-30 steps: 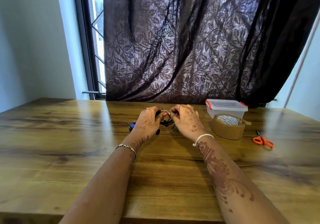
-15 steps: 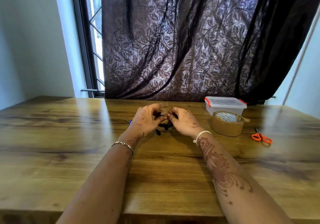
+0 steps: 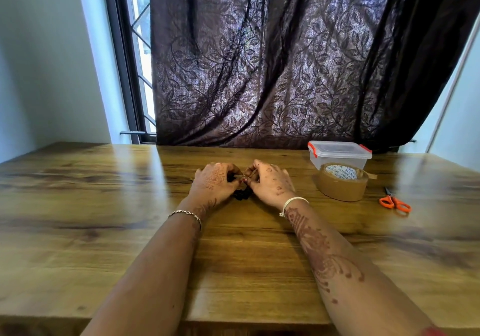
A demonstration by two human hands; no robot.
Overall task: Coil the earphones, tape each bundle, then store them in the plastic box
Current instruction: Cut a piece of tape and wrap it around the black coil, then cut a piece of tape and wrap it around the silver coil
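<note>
Toward the far edge of the tabletop (image 3: 104, 245), my left hand (image 3: 215, 183) and right hand (image 3: 271, 185) pinch the black earphones (image 3: 241, 195) between curled fingertips, left of the tape roll (image 3: 342, 189).

Henna patterns (image 3: 319, 247) — chain bracelet (image 3: 185, 215), white bangle (image 3: 293, 202)

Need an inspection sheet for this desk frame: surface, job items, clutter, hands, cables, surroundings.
Surface: glossy wooden table, window glare at far left.
Job's things: black earphones bundled between the hands; plastic box at far right, lid on; brown tape roll lying flat in front of it; orange scissors right of the roll.
Clutter: nothing seen.
Hands: left hand and right hand both pinch the earphones.
Cables: earphone cord only, mostly hidden by fingers.
Surroundings: dark leaf-patterned curtain; barred window left of it; pale walls.
</note>
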